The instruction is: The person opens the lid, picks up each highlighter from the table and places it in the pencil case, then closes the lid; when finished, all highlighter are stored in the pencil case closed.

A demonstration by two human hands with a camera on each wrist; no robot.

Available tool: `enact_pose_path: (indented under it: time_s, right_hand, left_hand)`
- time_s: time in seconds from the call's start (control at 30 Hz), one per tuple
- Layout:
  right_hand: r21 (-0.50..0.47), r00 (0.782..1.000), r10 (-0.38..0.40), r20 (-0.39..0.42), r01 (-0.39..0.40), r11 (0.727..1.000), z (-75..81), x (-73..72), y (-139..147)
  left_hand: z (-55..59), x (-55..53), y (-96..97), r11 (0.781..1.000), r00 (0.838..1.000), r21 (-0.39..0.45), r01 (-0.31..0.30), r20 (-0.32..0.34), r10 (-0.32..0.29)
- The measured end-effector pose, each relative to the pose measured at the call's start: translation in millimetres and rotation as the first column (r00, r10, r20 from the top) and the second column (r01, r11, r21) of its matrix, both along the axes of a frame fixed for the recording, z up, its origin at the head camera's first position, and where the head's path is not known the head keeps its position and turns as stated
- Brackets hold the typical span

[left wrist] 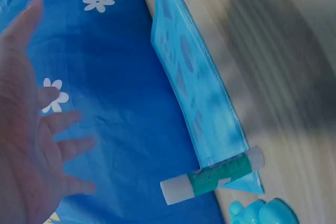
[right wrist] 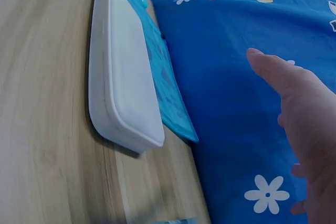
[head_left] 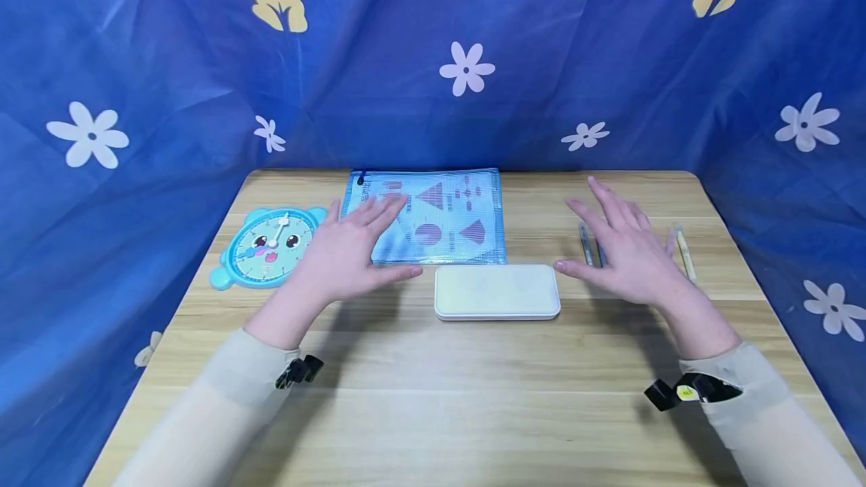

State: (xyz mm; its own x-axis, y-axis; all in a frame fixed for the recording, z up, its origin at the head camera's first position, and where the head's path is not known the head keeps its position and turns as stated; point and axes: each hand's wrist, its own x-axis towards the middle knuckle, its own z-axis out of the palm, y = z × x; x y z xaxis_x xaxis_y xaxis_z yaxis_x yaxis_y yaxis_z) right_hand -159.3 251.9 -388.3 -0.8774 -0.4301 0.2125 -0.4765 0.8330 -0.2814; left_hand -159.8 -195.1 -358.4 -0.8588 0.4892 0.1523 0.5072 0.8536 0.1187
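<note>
Both hands hover above the table (head_left: pixel 446 412), fingers spread, holding nothing. The white case (head_left: pixel 497 292) lies flat in front of the blue pouch (head_left: pixel 449 220), between the left hand (head_left: pixel 345 254) and the right hand (head_left: pixel 629 254). The step appears to be free-handed positioning; taking the case would call for lowering both hands and closing inward on its ends.

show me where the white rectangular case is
In the head view, the case lies between the left hand and the right hand, just below the blue rectangular pouch.
</note>
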Motion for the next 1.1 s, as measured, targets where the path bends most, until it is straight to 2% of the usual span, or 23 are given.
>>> enact_pose_path:
  time_s: [0.13, 0.3, 0.37, 0.47, 0.67, 0.9, 1.1]
  right_hand:
    - [-0.103, 0.996, 0.066, 0.06, -0.059, 0.993, -3.8, 1.6, -4]
    - [-0.228, 0.983, 0.145, 0.116, -0.116, 0.967, -7.6, 4.0, -11]
    - [-0.271, 0.978, 0.165, 0.131, -0.125, 0.954, -9.9, 5.1, -13]
    - [-0.324, 0.971, 0.186, 0.151, -0.129, 0.937, -14.1, 5.9, -16]
    - [-0.356, 0.959, 0.201, 0.198, -0.121, 0.927, -24.1, 5.3, -21]
    - [-0.37, 0.938, 0.255, 0.233, -0.157, 0.916, -42.0, 6.8, -29]
    - [-0.339, 0.93, 0.26, 0.259, -0.164, 0.926, -55.2, 9.7, -37]
  left_hand:
    - [-8.5, 2.4, 2.8, 0.992, 1.0, 0.128, 0.019, 0.012, -0.021]
    - [-24.3, 4.9, 6.2, 0.954, 0.999, 0.298, 0.039, -0.001, -0.041]
    - [-28.8, 6.1, 8.6, 0.936, 0.999, 0.351, 0.024, 0.033, -0.038]
    - [-33.8, 7.8, 12.8, 0.916, 0.992, 0.401, -0.017, 0.122, -0.036]
    - [-49.7, 12.7, 21.5, 0.885, 0.959, 0.462, -0.061, 0.273, -0.076]
    - [-75.9, 15.8, 29.8, 0.914, 0.947, 0.401, -0.058, 0.311, -0.077]
    - [-87.4, 18.5, 37.6, 0.924, 0.928, 0.378, -0.063, 0.364, -0.086]
